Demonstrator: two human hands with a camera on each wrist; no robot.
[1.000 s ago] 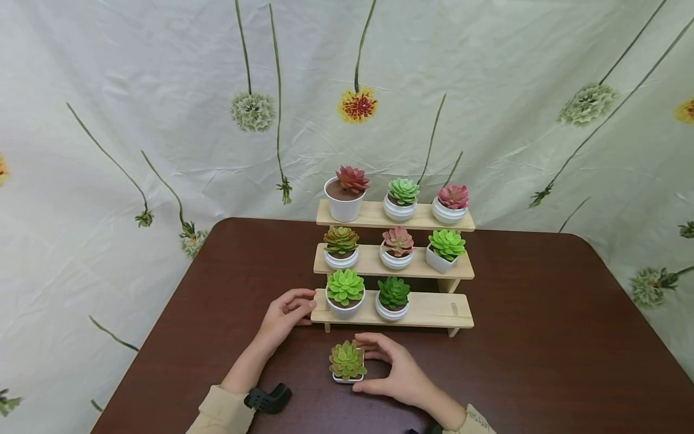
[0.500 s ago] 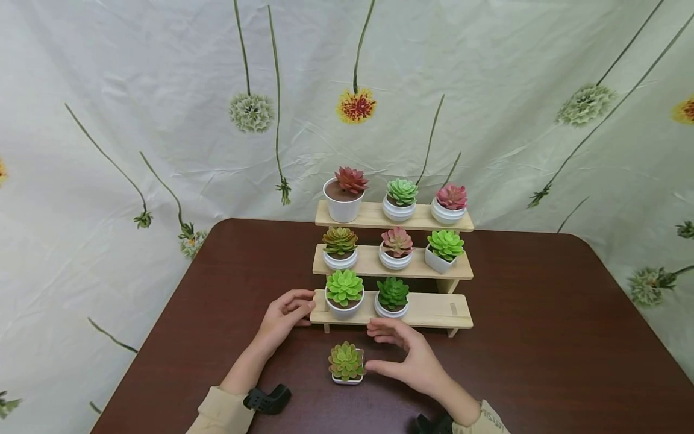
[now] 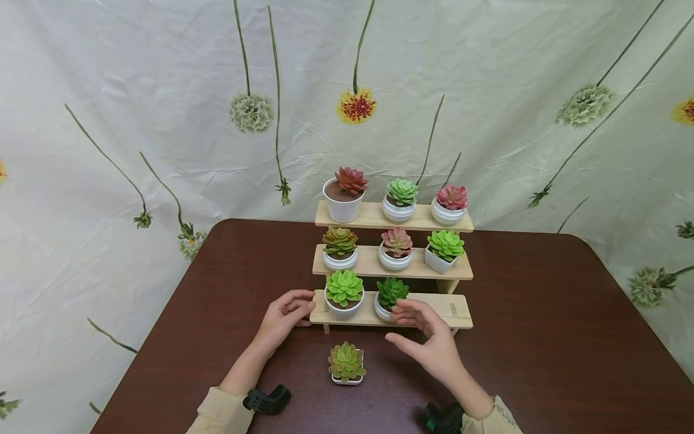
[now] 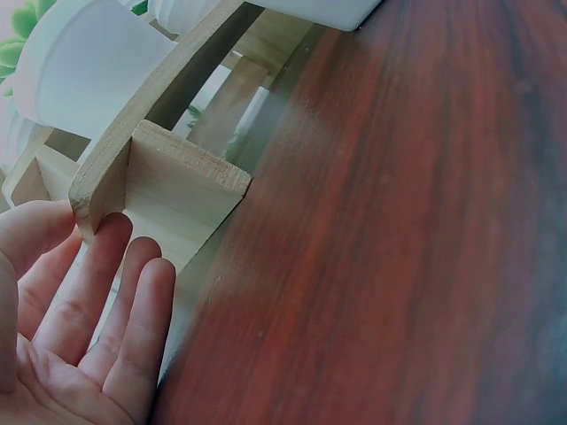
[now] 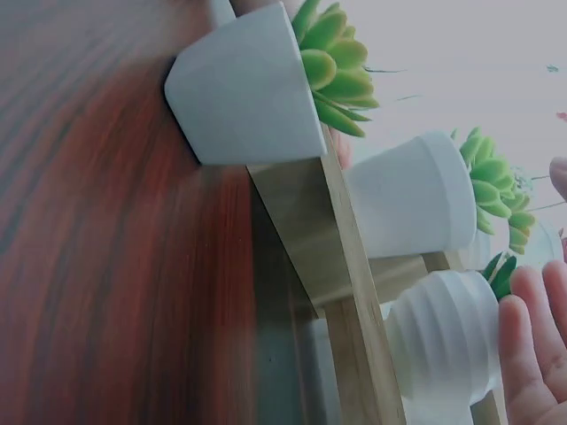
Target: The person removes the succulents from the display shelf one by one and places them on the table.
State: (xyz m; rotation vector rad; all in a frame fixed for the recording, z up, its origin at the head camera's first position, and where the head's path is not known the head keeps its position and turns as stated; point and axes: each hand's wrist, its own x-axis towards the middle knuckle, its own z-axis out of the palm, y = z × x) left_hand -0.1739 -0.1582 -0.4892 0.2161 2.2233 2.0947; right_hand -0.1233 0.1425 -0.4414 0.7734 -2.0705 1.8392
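Observation:
A three-tier wooden plant stand stands on the table. My left hand pinches the left end of its lowest board, thumb and fingertips on the board's edge. My right hand, fingers spread and slightly bent, is at the dark green succulent in a ribbed white pot on the lowest board. Whether its fingertips touch that pot cannot be told. In front of the stand, a reddish-green succulent in a square white pot sits on the table.
A bright green succulent stands at the lowest board's left. The middle board and top board each bear three potted succulents. A flower-print cloth hangs behind the dark brown table.
My right hand has left the succulent in the square pot and moved right and forward to the dark green one. The left hand stays at the stand's end.

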